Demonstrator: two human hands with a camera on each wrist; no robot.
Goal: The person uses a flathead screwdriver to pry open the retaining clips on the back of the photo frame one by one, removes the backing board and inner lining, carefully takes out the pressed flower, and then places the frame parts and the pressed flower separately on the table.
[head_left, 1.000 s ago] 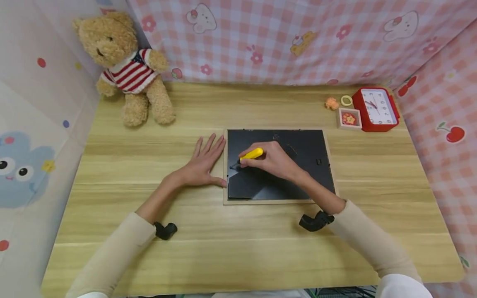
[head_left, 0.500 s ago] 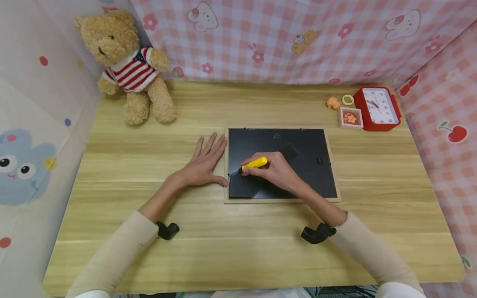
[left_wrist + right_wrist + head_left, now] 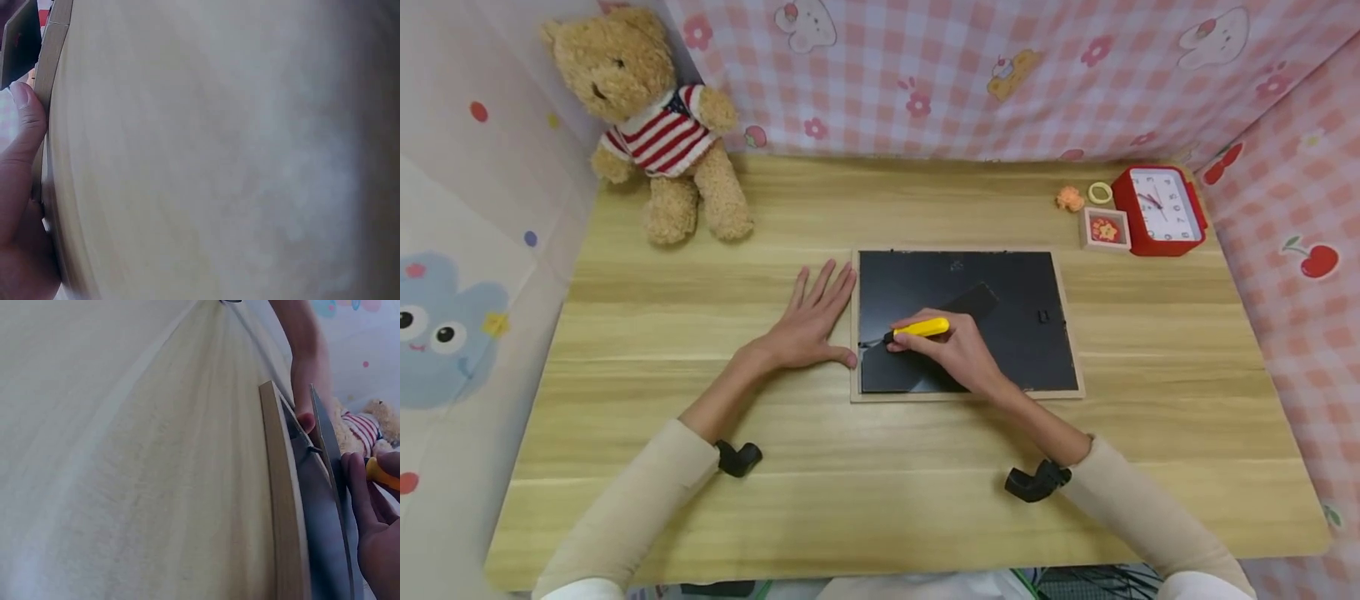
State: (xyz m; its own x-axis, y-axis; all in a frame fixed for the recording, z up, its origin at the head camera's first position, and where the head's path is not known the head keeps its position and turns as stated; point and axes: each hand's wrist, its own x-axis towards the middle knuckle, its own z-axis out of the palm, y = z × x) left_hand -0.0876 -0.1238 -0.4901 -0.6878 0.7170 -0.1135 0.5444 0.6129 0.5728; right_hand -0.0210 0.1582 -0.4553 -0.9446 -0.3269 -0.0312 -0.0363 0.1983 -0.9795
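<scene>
A picture frame lies face down, its light wooden rim (image 3: 962, 397) around a black backing (image 3: 1026, 287). A dark stand leg (image 3: 976, 302) runs slantwise across the backing; in the right wrist view the leg (image 3: 331, 469) tilts up from it. My right hand (image 3: 955, 350) pinches a yellow-handled screwdriver (image 3: 925, 327), its thin shaft pointing left. The tip is at the backing's left edge, by a small dark tab. My left hand (image 3: 805, 329) lies spread on the table, its thumb and index fingertip against the frame's left side. In the left wrist view the thumb (image 3: 28, 122) overlaps the wooden rim.
A teddy bear (image 3: 662, 142) in a striped sweater sits at the back left. At the back right stand a red clock (image 3: 1159, 208), a small square box (image 3: 1105, 229), a pale ring (image 3: 1100, 192) and an orange trinket (image 3: 1069, 198). Patterned cloth encloses the table's back and sides.
My right hand has shifted the screwdriver toward me and slightly right, and its shaft now lies closer to level. My left hand keeps its place beside the frame.
</scene>
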